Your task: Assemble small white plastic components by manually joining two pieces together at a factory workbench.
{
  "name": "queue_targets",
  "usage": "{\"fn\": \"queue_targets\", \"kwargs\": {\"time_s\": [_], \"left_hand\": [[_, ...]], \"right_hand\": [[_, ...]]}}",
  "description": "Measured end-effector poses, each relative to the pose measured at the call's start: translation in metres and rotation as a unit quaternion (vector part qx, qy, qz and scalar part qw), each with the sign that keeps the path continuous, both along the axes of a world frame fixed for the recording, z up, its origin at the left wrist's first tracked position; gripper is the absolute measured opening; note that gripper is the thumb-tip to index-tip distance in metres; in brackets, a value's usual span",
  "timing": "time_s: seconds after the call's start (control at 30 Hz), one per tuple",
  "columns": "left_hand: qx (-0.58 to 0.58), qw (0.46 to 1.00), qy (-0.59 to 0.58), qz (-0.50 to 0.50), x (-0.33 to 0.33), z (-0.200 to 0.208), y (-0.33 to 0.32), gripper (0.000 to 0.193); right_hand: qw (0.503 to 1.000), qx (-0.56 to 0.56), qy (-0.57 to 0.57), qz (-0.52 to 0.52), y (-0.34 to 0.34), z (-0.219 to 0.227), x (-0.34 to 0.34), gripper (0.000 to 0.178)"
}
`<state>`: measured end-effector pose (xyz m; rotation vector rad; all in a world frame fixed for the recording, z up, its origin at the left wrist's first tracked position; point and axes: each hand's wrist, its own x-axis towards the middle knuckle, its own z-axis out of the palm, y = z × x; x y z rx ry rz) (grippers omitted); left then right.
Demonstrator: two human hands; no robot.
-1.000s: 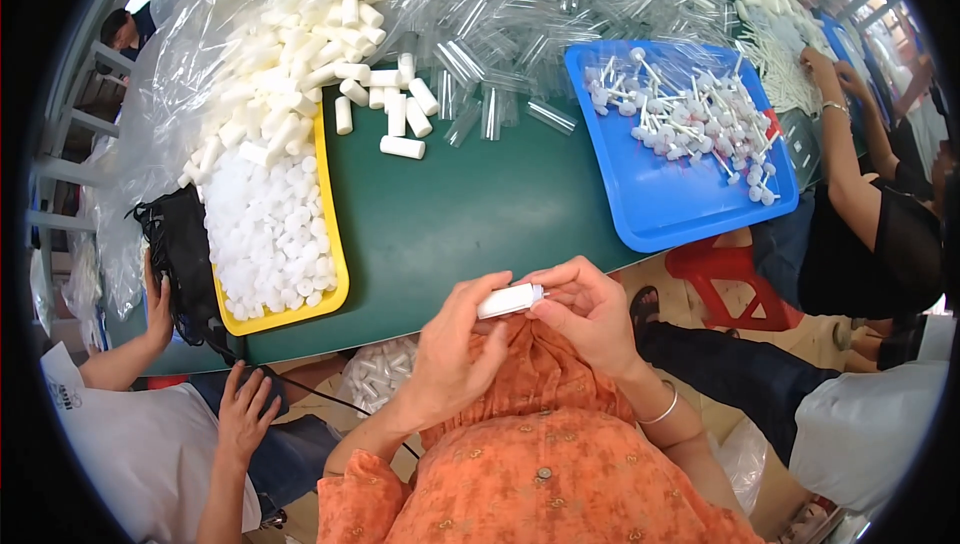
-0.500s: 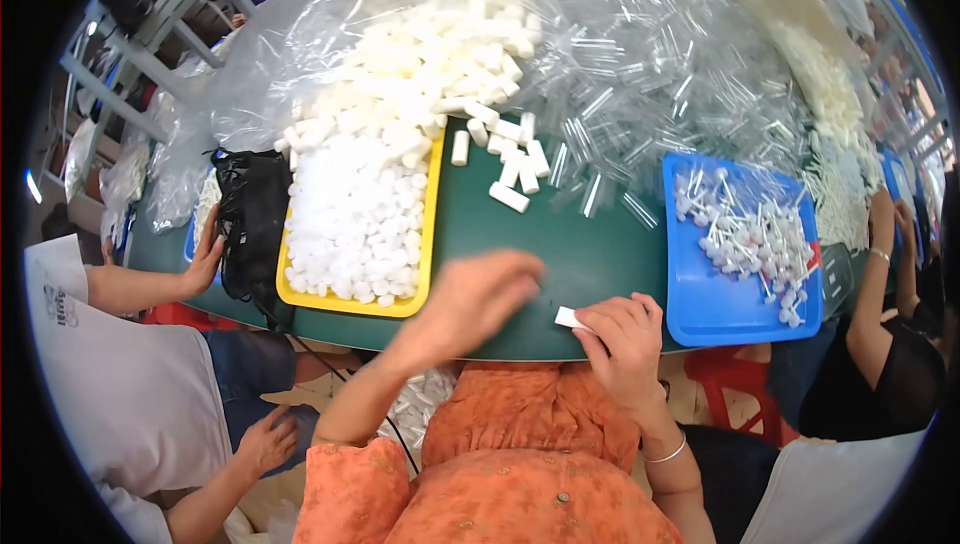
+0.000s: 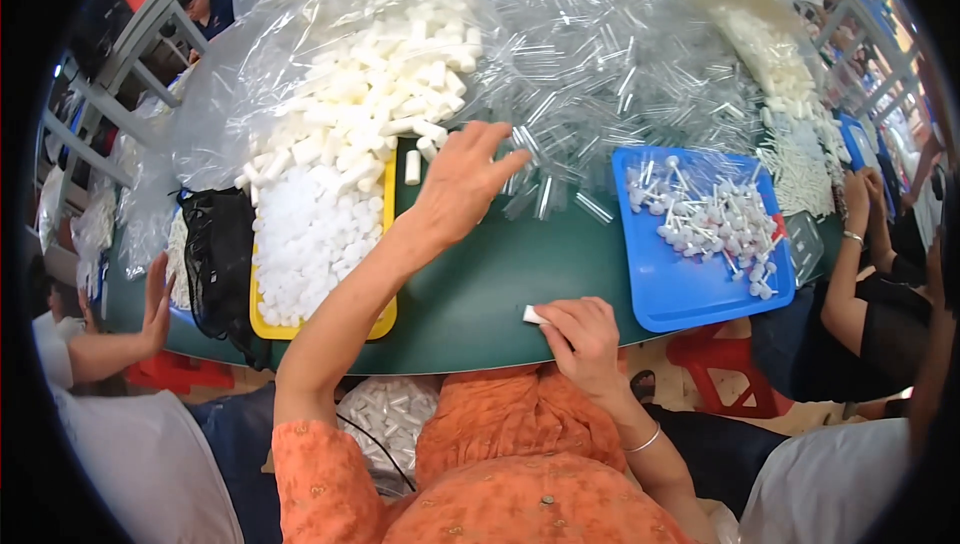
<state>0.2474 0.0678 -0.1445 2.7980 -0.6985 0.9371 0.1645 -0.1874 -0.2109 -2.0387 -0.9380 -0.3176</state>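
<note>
My left hand (image 3: 465, 179) is stretched out over the table at the near edge of a heap of clear plastic tubes (image 3: 620, 54). Its fingers are apart, the thumb and fingertips next to the nearest tubes, and nothing shows between them. Under and behind this hand lie loose white foam cylinders (image 3: 413, 168), partly hidden by it. Close to the table's front edge, my right hand (image 3: 585, 339) pinches a short white cylinder (image 3: 535, 316), its end sticking out past the fingertips.
A yellow tray (image 3: 385, 324) of small white caps stands left, with piled foam cylinders (image 3: 385, 84) behind it. To the right sits a blue tray (image 3: 650, 304) holding white-stemmed pieces with round heads. A black mesh bag (image 3: 215, 264) lies far left. Co-workers sit on both sides.
My left hand has moved forward, away from me, to the clear tubes, and its fingers have spread. My right hand still holds the white cylinder. The whole view has shifted slightly.
</note>
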Motion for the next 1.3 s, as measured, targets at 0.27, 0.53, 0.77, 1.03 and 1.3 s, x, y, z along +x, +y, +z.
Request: {"fn": "queue_targets", "kwargs": {"time_s": [0.27,0.53,0.77,1.03,1.3], "left_hand": [[0.015,0.996,-0.008,-0.089,0.031,0.001,-0.006,0.030],[-0.485,0.709,0.495,-0.130,-0.128,0.005,-0.072,0.034],[-0.471,0.703,0.523,-0.098,-0.140,-0.008,-0.068,0.035],[-0.402,0.797,0.444,-0.072,-0.166,-0.022,-0.073,0.026],[-0.470,0.747,0.433,-0.185,-0.176,-0.015,-0.086,0.031]], "right_hand": [[0.990,0.100,0.102,0.008,-0.017,0.020,-0.004,0.024],[0.947,0.197,0.247,0.050,-0.038,0.061,0.005,0.025],[0.966,0.057,0.236,0.085,-0.038,0.049,0.001,0.024],[0.977,-0.078,0.128,0.150,-0.020,0.066,-0.002,0.022],[0.906,0.035,0.398,0.140,-0.061,0.049,-0.012,0.016]]}}
